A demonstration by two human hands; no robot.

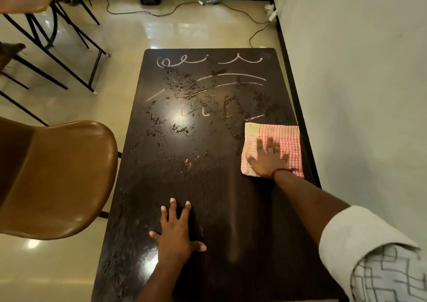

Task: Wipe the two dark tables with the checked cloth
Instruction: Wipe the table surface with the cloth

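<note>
While the right hand presses down: checked cloth (272, 148) lies flat under it at the dark table's right edge.
Right hand (268, 160): fingers spread wide, palm on the cloth, a red thread at the wrist.
Left hand (176, 231): splayed flat on the bare near part of the dark table (143, 244), well apart from the cloth.
Table surface: white scrawled lines (208, 62) at the far end, wet dark spatter (184, 107) mid-table.
Room: brown chair (53, 179) on the left, pale wall (369, 93) on the right, cables (231, 10) on the glossy floor.
</note>
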